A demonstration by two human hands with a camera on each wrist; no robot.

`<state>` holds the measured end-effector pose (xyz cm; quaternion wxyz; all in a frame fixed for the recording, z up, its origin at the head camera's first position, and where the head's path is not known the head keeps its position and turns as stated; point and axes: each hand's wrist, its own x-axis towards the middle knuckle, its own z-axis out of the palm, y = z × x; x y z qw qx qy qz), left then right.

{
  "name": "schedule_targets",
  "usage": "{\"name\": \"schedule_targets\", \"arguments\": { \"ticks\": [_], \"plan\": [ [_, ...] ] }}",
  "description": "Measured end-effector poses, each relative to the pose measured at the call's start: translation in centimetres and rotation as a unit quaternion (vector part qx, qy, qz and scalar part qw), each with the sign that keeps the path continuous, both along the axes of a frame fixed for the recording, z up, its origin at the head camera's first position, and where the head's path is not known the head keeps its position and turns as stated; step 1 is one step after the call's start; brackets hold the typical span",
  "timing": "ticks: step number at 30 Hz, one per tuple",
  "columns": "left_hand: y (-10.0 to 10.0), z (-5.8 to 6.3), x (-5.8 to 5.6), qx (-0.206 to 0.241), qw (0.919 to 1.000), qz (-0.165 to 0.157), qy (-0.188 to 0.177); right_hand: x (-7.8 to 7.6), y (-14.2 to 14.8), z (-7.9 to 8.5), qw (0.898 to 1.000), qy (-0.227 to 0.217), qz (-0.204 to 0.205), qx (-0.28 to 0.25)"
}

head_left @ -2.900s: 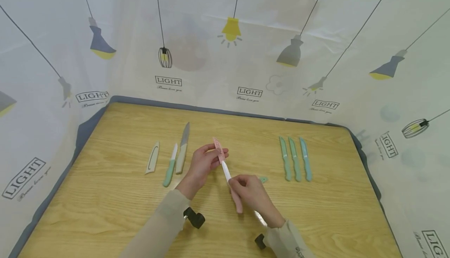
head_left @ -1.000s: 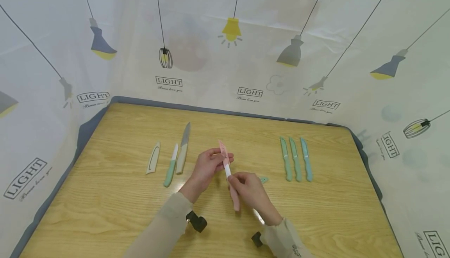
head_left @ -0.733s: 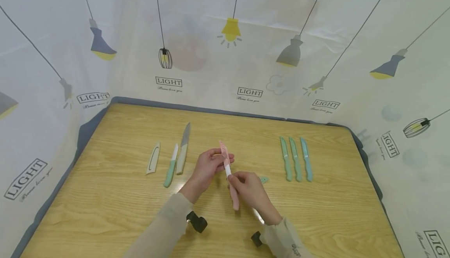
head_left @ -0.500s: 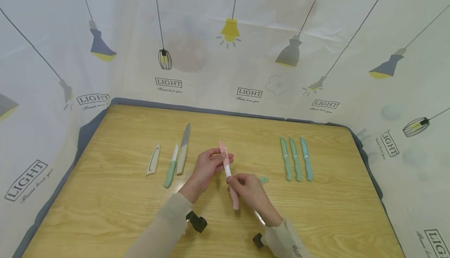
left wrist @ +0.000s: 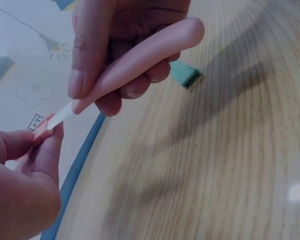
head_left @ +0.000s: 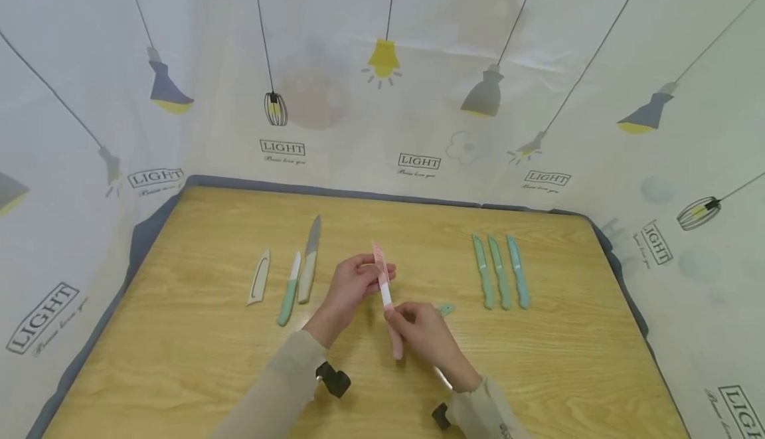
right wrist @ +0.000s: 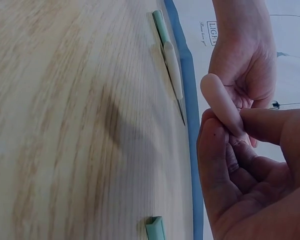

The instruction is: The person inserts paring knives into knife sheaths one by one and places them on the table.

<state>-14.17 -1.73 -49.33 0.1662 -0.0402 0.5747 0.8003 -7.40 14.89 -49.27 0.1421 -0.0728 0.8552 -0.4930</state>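
Above the wooden table, my left hand [head_left: 352, 283] pinches a pink blade sheath [head_left: 379, 256] between thumb and fingers. My right hand [head_left: 427, 333] grips a pink-handled knife [head_left: 396, 346] near the front of its handle. The white blade's tip end sits inside the sheath; a short bare stretch shows between the two hands. In the left wrist view, the sheath mouth surrounds the blade [left wrist: 60, 116]. The right wrist view shows the handle's rounded end [right wrist: 220, 102], with the blade hidden. A green sheath [head_left: 447, 308] lies beside my right hand, partly covered by it.
On the left lie a cream sheath [head_left: 259, 278], a green-handled knife [head_left: 288, 299] with a bare white blade, and a larger cream-handled knife [head_left: 307, 276] with a bare metal blade. Two green knives [head_left: 499, 279] and a blue knife [head_left: 518, 276], all sheathed, line up on the right.
Since the oldest frame, the sheath has come to cover more of the pink-handled knife's blade. Over the last half second, my right hand has drawn slightly back, baring a little more blade.
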Motion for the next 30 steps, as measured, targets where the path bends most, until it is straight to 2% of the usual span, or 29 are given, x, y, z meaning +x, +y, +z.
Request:
{"name": "schedule_targets", "arguments": {
  "ticks": [15, 30],
  "plan": [
    [0.16, 0.57, 0.33, -0.017, 0.9997, -0.008, 0.014, 0.03, -0.2, 0.19, 1.0, 0.016, 0.002, -0.007],
    [0.29, 0.07, 0.58, -0.017, 0.9998, -0.001, 0.009, -0.26, -0.48, 0.01, 1.0, 0.016, -0.008, 0.0]
  ]
}}
